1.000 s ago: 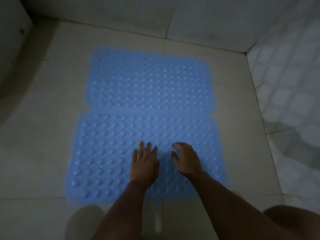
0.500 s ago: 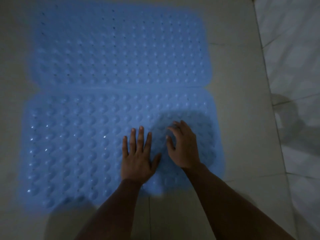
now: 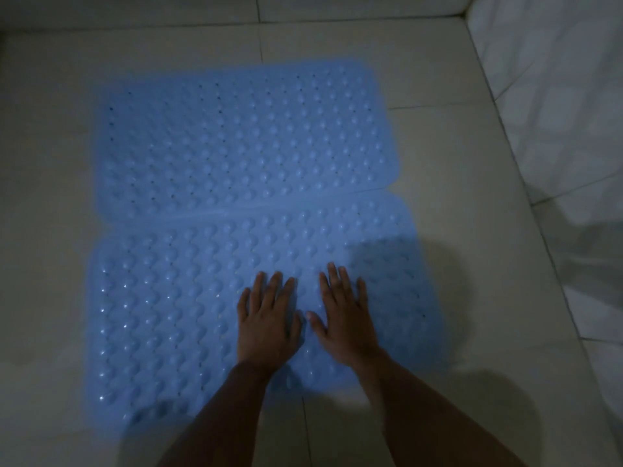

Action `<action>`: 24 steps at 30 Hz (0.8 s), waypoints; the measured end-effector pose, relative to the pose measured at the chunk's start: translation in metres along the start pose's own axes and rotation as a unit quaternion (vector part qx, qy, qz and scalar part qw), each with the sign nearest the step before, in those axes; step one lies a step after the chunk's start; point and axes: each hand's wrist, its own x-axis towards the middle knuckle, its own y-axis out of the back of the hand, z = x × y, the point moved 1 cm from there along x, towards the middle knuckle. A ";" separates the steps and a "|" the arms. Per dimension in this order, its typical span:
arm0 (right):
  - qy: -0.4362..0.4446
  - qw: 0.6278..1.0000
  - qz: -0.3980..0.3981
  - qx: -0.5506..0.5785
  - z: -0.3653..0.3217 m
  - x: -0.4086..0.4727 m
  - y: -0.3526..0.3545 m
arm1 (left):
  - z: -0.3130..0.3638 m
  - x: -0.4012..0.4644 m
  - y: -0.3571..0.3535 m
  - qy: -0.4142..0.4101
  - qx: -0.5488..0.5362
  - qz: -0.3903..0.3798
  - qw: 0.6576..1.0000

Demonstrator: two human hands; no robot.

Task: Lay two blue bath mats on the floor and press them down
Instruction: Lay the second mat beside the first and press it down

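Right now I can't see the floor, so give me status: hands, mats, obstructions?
Left hand and right hand flat on near mat. Far mat laid alongside, edges touching. Nothing in the way.

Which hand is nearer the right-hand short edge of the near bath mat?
Right. The right hand lies flat on the near bath mat, closer to that edge; the left hand lies flat beside it, nearer the mat's middle.

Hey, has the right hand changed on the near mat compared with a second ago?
Yes. The right hand had curled fingers then; now it lies flat on the near mat, fingers spread, beside the left hand.
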 end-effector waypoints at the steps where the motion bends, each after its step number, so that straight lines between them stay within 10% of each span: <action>1: -0.003 1.000 0.005 -0.010 -0.002 -0.002 0.000 | 0.001 0.000 0.000 -0.015 0.017 0.013 1.000; 13: 0.010 0.998 -0.016 0.063 0.005 0.002 -0.004 | -0.011 0.019 -0.009 -0.023 0.068 0.033 0.997; 18: -0.050 0.951 -0.070 0.298 0.030 0.029 0.051 | 0.030 0.025 0.008 -0.007 0.041 0.001 0.999; 24: -0.118 0.972 0.085 0.185 0.111 0.034 0.096 | 0.117 0.041 -0.020 -0.160 0.030 -0.046 0.986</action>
